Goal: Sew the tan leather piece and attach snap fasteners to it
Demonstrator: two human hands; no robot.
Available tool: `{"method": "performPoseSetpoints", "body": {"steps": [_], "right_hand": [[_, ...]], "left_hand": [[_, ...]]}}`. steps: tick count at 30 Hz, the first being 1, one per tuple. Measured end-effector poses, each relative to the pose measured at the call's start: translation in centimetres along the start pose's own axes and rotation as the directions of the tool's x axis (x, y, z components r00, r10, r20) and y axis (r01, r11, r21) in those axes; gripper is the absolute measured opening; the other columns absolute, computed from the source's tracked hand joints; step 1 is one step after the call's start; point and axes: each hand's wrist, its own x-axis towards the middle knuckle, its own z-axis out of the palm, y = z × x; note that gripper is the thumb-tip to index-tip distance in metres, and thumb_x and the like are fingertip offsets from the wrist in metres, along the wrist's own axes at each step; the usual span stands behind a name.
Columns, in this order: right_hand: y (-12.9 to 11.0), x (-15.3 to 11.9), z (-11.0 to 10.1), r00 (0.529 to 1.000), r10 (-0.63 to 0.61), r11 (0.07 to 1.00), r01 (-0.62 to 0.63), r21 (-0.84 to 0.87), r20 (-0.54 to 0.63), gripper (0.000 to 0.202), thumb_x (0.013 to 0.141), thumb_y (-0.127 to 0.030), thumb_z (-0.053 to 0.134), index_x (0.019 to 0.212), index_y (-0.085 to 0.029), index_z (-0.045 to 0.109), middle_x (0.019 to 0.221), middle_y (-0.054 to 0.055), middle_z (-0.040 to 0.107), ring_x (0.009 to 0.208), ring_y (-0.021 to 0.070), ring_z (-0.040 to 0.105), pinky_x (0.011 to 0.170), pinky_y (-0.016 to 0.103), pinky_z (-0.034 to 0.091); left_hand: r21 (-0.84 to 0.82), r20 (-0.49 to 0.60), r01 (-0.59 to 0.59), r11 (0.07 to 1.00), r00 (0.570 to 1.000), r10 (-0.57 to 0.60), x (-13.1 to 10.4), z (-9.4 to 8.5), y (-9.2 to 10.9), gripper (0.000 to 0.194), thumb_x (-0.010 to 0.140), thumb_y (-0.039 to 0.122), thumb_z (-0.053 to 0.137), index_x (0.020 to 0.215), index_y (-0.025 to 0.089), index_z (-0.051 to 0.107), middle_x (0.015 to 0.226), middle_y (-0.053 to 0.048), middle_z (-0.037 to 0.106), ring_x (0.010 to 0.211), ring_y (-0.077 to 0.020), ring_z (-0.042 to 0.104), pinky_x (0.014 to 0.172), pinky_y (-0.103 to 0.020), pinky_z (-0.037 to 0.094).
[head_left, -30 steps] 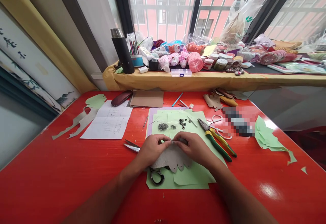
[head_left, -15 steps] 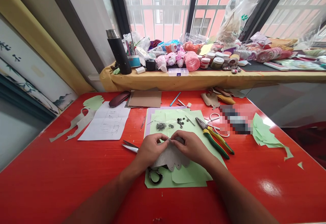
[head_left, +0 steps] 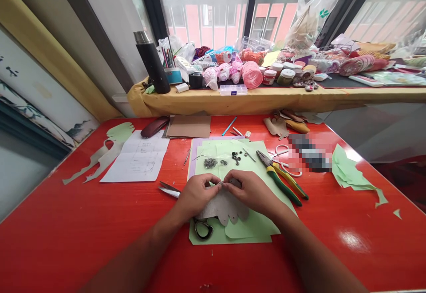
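Observation:
Both my hands pinch the upper edge of a grey scalloped piece (head_left: 226, 208), leather or felt, with small holes in its rounded tabs. My left hand (head_left: 196, 193) is closed on its left side, and my right hand (head_left: 248, 191) grips close beside it, fingertips nearly meeting. Whatever small part may lie between the fingertips is hidden. Under the piece are green paper sheets (head_left: 246, 231) and black-handled scissors (head_left: 203, 230), partly covered, blades poking out left of my left hand. Just beyond my hands are small metal rings (head_left: 210, 163) and black snap parts (head_left: 237, 156).
Green-and-yellow pliers (head_left: 282, 180) and white-handled scissors (head_left: 282, 164) lie right of the sheets. A drawn-on white paper (head_left: 136, 157) and a dark glasses case (head_left: 155, 127) are at left. Green scraps (head_left: 353, 168) lie far right. A black thermos (head_left: 152, 62) and jars stand on the cluttered sill.
The view has shifted slightly. My hands keep the same pinch on the grey piece, with hardly any visible movement.

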Motion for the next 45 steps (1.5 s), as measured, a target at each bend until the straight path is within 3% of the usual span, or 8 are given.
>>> {"method": "performPoseSetpoints", "body": {"steps": [11, 23, 29, 33, 41, 45], "right_hand": [[-0.46, -0.07, -0.23, 1.000, 0.026, 1.000, -0.026, -0.014, 0.010, 0.008, 0.094, -0.027, 0.066, 0.095, -0.023, 0.073, 0.085, 0.002, 0.077, 0.074, 0.0182, 0.065, 0.064, 0.027, 0.041], [-0.28, -0.01, -0.18, 1.000, 0.009, 1.000, -0.009, -0.022, -0.011, 0.010, 0.092, -0.023, 0.064, 0.093, -0.023, 0.074, 0.085, 0.002, 0.078, 0.072, 0.0183, 0.066, 0.065, 0.028, 0.042], [-0.05, -0.10, -0.15, 0.999, 0.031, 0.998, -0.032, -0.056, -0.019, 0.018, 0.094, -0.031, 0.065, 0.109, -0.024, 0.074, 0.087, 0.002, 0.077, 0.074, 0.0196, 0.066, 0.065, 0.028, 0.042], [-0.06, -0.10, -0.12, 1.000, 0.000, 1.000, 0.001, -0.009, 0.032, 0.016, 0.096, -0.025, 0.060, 0.099, -0.024, 0.075, 0.091, 0.002, 0.078, 0.078, 0.0188, 0.067, 0.067, 0.027, 0.043], [0.04, 0.04, -0.14, 0.999, 0.031, 0.999, -0.031, -0.020, 0.015, 0.013, 0.091, -0.023, 0.062, 0.089, -0.022, 0.075, 0.086, 0.002, 0.078, 0.073, 0.0176, 0.064, 0.064, 0.027, 0.040], [0.04, 0.04, 0.02, 0.999, 0.034, 0.999, -0.035, 0.010, 0.025, 0.013, 0.090, -0.022, 0.062, 0.088, -0.022, 0.076, 0.085, 0.001, 0.077, 0.074, 0.0173, 0.064, 0.064, 0.027, 0.041]], "left_hand": [[0.020, -0.063, 0.046, 0.999, 0.997, -0.044, -0.24, 0.34, 0.78, 0.029, 0.080, 0.042, 0.067, 0.091, 0.018, 0.079, 0.074, -0.002, 0.070, 0.064, -0.0172, 0.057, 0.057, -0.027, 0.040], [-0.036, -0.044, 0.056, 0.998, 0.997, -0.058, -0.08, 0.24, 0.49, 0.031, 0.080, 0.046, 0.068, 0.090, 0.019, 0.076, 0.084, -0.004, 0.074, 0.073, -0.0198, 0.062, 0.061, -0.027, 0.044], [-0.041, -0.054, 0.041, 0.998, 0.998, -0.044, -0.33, 0.11, 0.76, 0.030, 0.080, 0.046, 0.068, 0.089, 0.018, 0.075, 0.077, -0.002, 0.070, 0.067, -0.0176, 0.058, 0.058, -0.027, 0.042], [-0.036, -0.040, 0.052, 0.998, 0.998, -0.054, -0.36, 0.08, 0.71, 0.031, 0.082, 0.046, 0.067, 0.090, 0.019, 0.076, 0.065, 0.001, 0.062, 0.058, -0.0149, 0.051, 0.054, -0.026, 0.036], [-0.047, 0.038, 0.037, 0.998, 0.999, -0.036, -0.11, -0.01, 0.54, 0.030, 0.084, 0.047, 0.069, 0.092, 0.020, 0.079, 0.092, -0.005, 0.079, 0.086, -0.0226, 0.068, 0.071, -0.028, 0.048], [0.008, 0.055, 0.021, 1.000, 0.998, -0.021, -0.46, -0.08, 0.82, 0.030, 0.087, 0.046, 0.066, 0.090, 0.020, 0.079, 0.087, -0.003, 0.078, 0.081, -0.0210, 0.066, 0.067, -0.028, 0.045]]}}
